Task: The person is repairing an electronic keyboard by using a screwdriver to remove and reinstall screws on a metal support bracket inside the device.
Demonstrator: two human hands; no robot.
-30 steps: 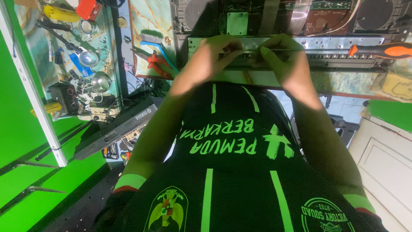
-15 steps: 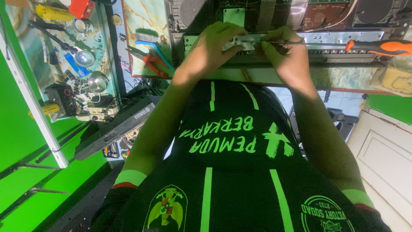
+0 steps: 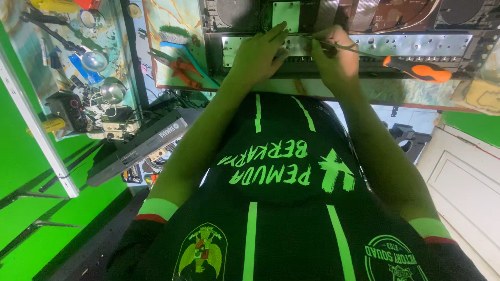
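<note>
My right hand (image 3: 333,54) is pinched shut on a thin metal tool (image 3: 341,46), its slim shaft slanting out between my fingertips towards the right; what kind of tool it is I cannot tell. The tip meets the long perforated silver metal bracket (image 3: 406,46) that runs across the opened dark electronic chassis (image 3: 469,31) at the far edge of the workbench. My left hand (image 3: 258,54) lies flat just beside it, fingers spread and pressing on the same bracket, holding nothing; its fingertips reach up to a small pale green circuit board (image 3: 286,13) standing behind the bracket. The two hands are near each other but not touching.

Right of my right hand, an orange-handled screwdriver (image 3: 416,70) rests along the chassis front, handle pointing right. Left of my left hand, on the painted near-left part of the bench, lie orange-handled pliers (image 3: 179,70) and a green-bristled brush with a blue handle (image 3: 174,39). Further left, a cluttered side surface carries a round metal reflector lamp (image 3: 112,91), a yellow-handled tool (image 3: 52,5) and loose wires. Below it a long grey keyboard housing (image 3: 140,148) leans against the green wall (image 3: 31,224).
</note>
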